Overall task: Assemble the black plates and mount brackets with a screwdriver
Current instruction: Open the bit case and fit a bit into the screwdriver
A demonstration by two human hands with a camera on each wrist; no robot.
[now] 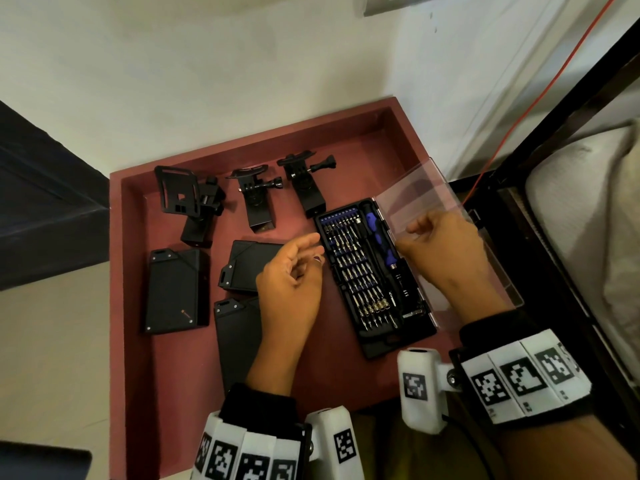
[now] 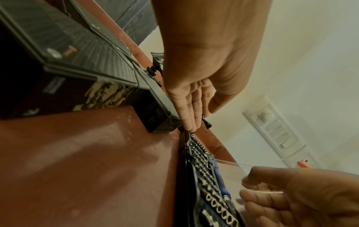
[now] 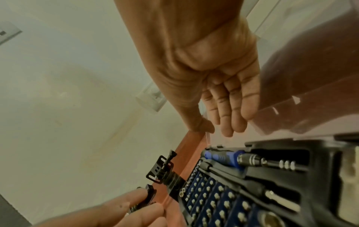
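Three black plates (image 1: 176,289) lay at centre left of the red tray (image 1: 346,140), three mount brackets (image 1: 254,199) above them. The screwdriver (image 1: 379,233) sat in the open bit case (image 1: 374,271) at centre right. The right hand (image 1: 446,251) pinched the clear lid (image 1: 415,199); the left hand (image 1: 291,275) hovered relaxed, holding nothing. White walls bordered the tray's upper edges.

My left hand (image 2: 209,73) reaches down with straight fingers (image 2: 189,115), tips at the far end of the bit case (image 2: 202,176), holding nothing. Black plates (image 2: 77,50) lie to its left on the red tray (image 2: 87,161), one just beside my fingertips. My right hand (image 2: 303,198) pinches the clear lid (image 2: 231,170) at lower right. A switch panel (image 2: 276,130) hangs on the wall behind.
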